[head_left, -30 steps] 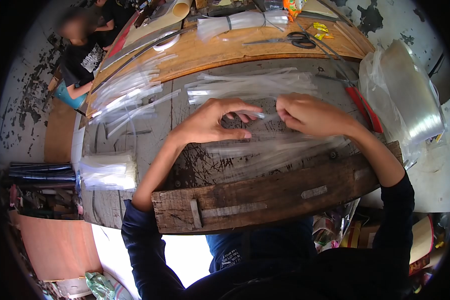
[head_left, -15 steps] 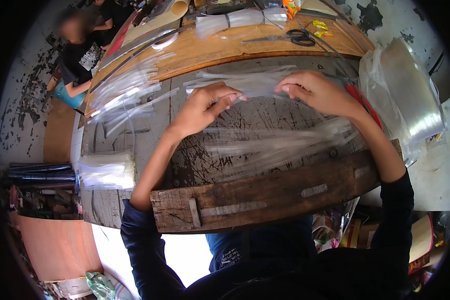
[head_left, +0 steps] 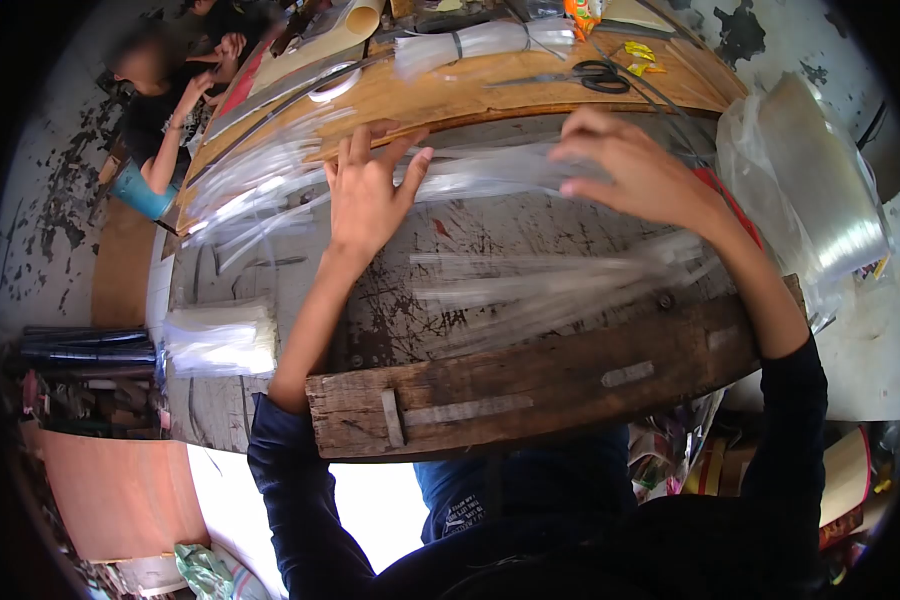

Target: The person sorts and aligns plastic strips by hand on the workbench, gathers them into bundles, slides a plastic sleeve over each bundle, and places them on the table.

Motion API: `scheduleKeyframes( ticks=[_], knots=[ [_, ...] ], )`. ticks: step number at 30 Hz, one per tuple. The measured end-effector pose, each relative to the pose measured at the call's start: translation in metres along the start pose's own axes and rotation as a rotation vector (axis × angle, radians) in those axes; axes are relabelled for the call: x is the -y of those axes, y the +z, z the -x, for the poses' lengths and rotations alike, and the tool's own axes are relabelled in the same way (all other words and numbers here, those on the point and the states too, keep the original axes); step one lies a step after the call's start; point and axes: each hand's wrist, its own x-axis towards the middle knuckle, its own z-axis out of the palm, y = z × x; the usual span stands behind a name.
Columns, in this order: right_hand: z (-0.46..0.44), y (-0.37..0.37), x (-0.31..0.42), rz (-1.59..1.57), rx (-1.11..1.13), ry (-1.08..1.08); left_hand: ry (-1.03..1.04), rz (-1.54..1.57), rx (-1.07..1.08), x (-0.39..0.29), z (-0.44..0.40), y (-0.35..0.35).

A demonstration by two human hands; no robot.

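Observation:
My left hand point(head_left: 365, 200) is over the left end of a pile of clear plastic strips point(head_left: 485, 170) on the grey table, its fingers spread and nothing visible in them. Over the pile's right end is my right hand point(head_left: 630, 175), fingers apart and slightly smeared by motion. Whether either hand touches the strips I cannot tell. Nearer to me, a looser fan of clear strips point(head_left: 530, 290) lies between my forearms. Another spread of strips point(head_left: 260, 190) is to the left of my left hand.
A thick wooden board point(head_left: 530, 385) runs along the near edge. Black-handled scissors point(head_left: 600, 77), a tape roll point(head_left: 335, 84) and a tied strip bundle point(head_left: 480, 45) lie at the back. A stack of strips point(head_left: 220, 338) sits left, a large plastic roll point(head_left: 820, 170) right. Co-workers point(head_left: 155, 110) sit far left.
Both hands have gone from pinched fingers to spread fingers. My left hand has shifted left, and my right hand slightly up. A co-worker has raised their hands.

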Motion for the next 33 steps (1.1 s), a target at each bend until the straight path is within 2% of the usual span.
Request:
scheduleKeyframes(
  ticks=[1,3,4,6,7,9,11,13,14,21,23,28,30,33],
  knots=[
    [0.001,-0.001,0.011,-0.001,-0.001,-0.004,-0.001,-0.005,0.0,-0.001,-0.001,-0.003],
    [0.004,0.0,0.031,-0.135,0.297,0.023,-0.303,0.554,0.257,-0.007,-0.004,-0.008],
    [0.005,0.002,0.035,-0.136,0.297,0.022,-0.303,0.553,0.257,-0.009,-0.003,-0.007],
    [0.006,0.006,0.038,-0.264,0.458,0.126,-0.334,1.255,0.553,-0.015,0.0,-0.003],
    [0.007,0.007,0.038,-0.264,0.459,0.125,-0.334,1.256,0.552,-0.019,0.001,-0.004],
    [0.008,0.009,0.036,-0.326,0.443,0.107,-0.29,1.519,0.804,-0.027,0.002,-0.01],
    [0.008,0.009,0.035,-0.367,0.401,0.095,-0.244,1.5,0.832,-0.026,0.001,-0.011],
    [0.006,0.008,0.032,-0.411,0.362,0.081,-0.178,1.343,0.808,-0.024,-0.003,-0.016],
    [0.004,0.008,0.029,-0.388,0.338,0.097,-0.354,1.449,0.909,-0.024,-0.005,-0.02],
    [0.002,0.008,0.026,-0.495,0.356,0.299,-0.231,1.468,0.801,-0.021,0.006,-0.007],
    [0.003,0.005,0.029,-0.481,0.373,0.278,-0.358,1.451,0.88,-0.021,0.002,-0.012],
    [0.003,0.007,0.027,-0.473,0.472,0.288,-0.357,1.455,0.9,-0.017,0.004,-0.008],
    [0.005,0.012,0.023,-0.515,0.373,0.275,-0.327,1.484,0.866,-0.016,0.006,-0.006],
    [0.003,0.009,0.025,-0.468,0.378,0.268,-0.351,1.477,0.871,-0.015,0.005,-0.006]
  ],
)
